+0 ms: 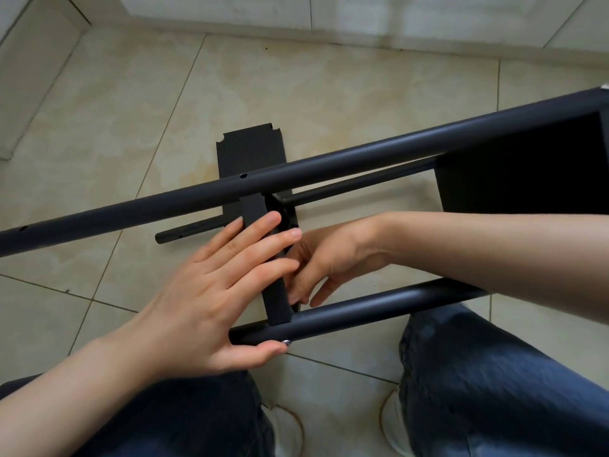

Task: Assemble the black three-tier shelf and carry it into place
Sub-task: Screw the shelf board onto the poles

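The black shelf frame lies on its side across my lap. Its far upper pole (329, 163) runs from left to upper right, and the near pole (379, 308) lies just above my knees. A black middle shelf panel (278, 301) stands on edge between them. My left hand (214, 291) presses flat on that panel's edge with straight fingers, its thumb under the near pole beside a silver screw head (286, 341). My right hand (329, 258) reaches in on the panel's right side with fingers curled downward. Whatever it holds is hidden behind my left fingers.
Another black shelf panel (527, 166) is fixed at the frame's right end. A lower pole (184, 230) lies near the beige tiled floor (99, 143). A white wall base (296, 24) runs along the far side. My jeans-clad knees and white shoes are below the frame.
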{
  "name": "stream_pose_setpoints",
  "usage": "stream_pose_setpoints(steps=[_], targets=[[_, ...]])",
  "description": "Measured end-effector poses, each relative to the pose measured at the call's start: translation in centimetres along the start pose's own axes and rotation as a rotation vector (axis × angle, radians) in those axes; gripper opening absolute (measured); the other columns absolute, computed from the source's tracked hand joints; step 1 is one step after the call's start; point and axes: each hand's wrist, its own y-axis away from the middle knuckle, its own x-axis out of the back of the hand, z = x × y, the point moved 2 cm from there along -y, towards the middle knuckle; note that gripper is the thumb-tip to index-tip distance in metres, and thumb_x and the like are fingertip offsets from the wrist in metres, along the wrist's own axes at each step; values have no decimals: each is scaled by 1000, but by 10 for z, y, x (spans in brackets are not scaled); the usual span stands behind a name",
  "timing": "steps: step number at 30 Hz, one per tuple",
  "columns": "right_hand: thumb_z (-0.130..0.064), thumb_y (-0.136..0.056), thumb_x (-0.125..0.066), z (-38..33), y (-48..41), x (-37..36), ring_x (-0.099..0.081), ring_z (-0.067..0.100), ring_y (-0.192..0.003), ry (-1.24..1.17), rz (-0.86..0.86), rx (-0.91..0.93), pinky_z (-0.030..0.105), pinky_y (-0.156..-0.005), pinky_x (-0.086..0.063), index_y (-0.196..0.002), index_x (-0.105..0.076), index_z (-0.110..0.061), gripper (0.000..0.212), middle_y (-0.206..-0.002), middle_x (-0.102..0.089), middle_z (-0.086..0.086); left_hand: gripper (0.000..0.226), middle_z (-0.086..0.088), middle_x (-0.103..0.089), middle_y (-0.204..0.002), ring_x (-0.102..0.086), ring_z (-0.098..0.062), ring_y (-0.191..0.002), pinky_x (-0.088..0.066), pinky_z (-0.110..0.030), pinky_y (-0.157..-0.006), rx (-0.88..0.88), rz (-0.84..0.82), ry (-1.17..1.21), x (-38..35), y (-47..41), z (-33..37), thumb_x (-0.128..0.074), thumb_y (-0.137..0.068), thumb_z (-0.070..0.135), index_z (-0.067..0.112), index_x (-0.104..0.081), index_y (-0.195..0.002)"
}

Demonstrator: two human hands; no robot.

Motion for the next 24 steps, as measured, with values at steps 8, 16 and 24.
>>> stream_pose_setpoints(steps=[8, 16, 24], targets=[[-9, -91, -67, 6, -5, 0, -61, 12, -83, -36, -19, -5, 26, -80, -52, -74, -73, -22, 22, -85, -70, -1, 69, -5, -34, -160, -18, -27, -155, -14, -43, -127, 5, -3, 20, -1, 0, 0, -59, -86, 65, 16, -51, -133], [-12, -90, -67, 3, -10, 3, -59, 13, -81, -5, -23, -9, 27, -79, -51, -89, -71, -12, 4, -87, -68, 2, 74, -4, -31, -161, -17, -28, -156, -14, -45, -126, 28, -36, 16, 0, 0, -1, -56, -88, 66, 15, -46, -141], [-14, -91, -67, 4, -12, 1, -57, 10, -71, 19, -43, -39, 28, -79, -48, -76, -70, -16, 16, -73, -65, -1, 68, -4, -36, -159, -19, -28, -155, -17, -44, -126, 26, -25, 44, 0, 0, 1, -64, -83, 62, 14, -52, -130]])
